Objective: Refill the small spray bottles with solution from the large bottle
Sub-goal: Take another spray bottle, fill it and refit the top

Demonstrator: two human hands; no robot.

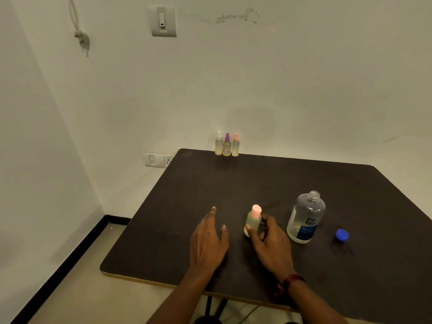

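A dark tabletop (257, 183) stands against a pale wall, its far edge touching the wall and its left edge free over a light floor. Near the front edge, a small bottle with a pink cap (253, 220) stands upright on the tabletop, partly filled with a pale yellowish liquid. The right hand (271, 242) is curled around it, thumb on the left side of the bottle's lower body and fingers on its right side, so it grips the bottle. A dark red band sits on the right wrist. The left hand (209, 239) lies just to the left of the bottle, apart from it, palm down and fingers spread open, holding nothing; whether it rests on the tabletop or hangs just above it cannot be told.

To the right of the gripped bottle, near but not touching, stands the large clear bottle (305, 217) with a blue label, upright, its neck uncapped and liquid only in its lower part. Its blue cap (342, 235) lies further right, toward the right edge, on its own.

At the far edge, against the wall, three small spray bottles stand upright in a tight row: one with a white top (218, 143), one with a purple top (227, 145) and one with a pink top (235, 145). The stretch of tabletop between them and the hands is bare.

On the wall beyond the far left corner is a socket plate (159, 159); higher up are a switch box (163, 21) and a knotted cord (80, 31).
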